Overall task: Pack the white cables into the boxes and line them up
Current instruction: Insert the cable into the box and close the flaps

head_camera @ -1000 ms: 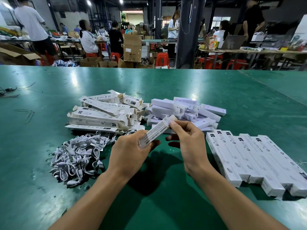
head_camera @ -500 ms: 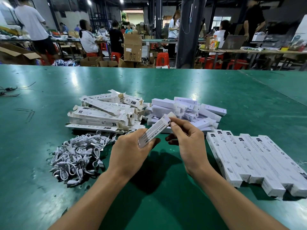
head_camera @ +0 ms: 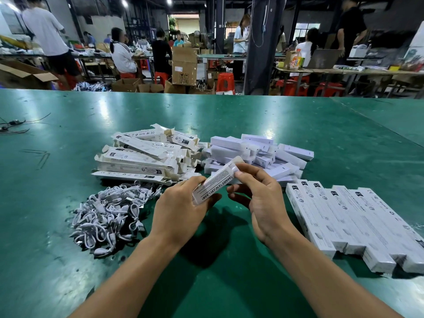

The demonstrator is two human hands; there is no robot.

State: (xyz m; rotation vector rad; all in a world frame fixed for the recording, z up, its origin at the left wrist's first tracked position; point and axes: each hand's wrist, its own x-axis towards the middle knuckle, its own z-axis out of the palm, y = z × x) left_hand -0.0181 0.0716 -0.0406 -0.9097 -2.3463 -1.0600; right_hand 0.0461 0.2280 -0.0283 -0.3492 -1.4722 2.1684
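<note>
A slim white box (head_camera: 215, 182), printed SMART SENSOR LAMP, is held above the green surface (head_camera: 229, 115) between both hands, tilted so that its far end is raised to the right. Its near end is enclosed by the left grip (head_camera: 181, 212), whose fingers and thumb are curled round it. Its far end is pinched by the right grip (head_camera: 263, 207) between thumb and forefinger, at the end flap. The remaining fingers are loosely bent below the box. Whether a cable is inside cannot be told.

The white cables (head_camera: 107, 214) are heaped on the surface, just left of the left grip, each coiled into a small loop. Beyond them a heap of open printed boxes (head_camera: 142, 157) is stacked, with flaps sticking out. Next to it on the right, plain white boxes (head_camera: 259, 152) are piled behind the held box. To the right of the right grip, a row of closed boxes (head_camera: 344, 221) is laid side by side, long sides touching and near ends uneven.

Black wires (head_camera: 13, 126) are seen at the surface's far left edge. Beyond the surface, people (head_camera: 121, 53) are seated and standing at other tables, among cartons (head_camera: 184, 65), red stools (head_camera: 226, 81) and a dark pillar (head_camera: 263, 42).
</note>
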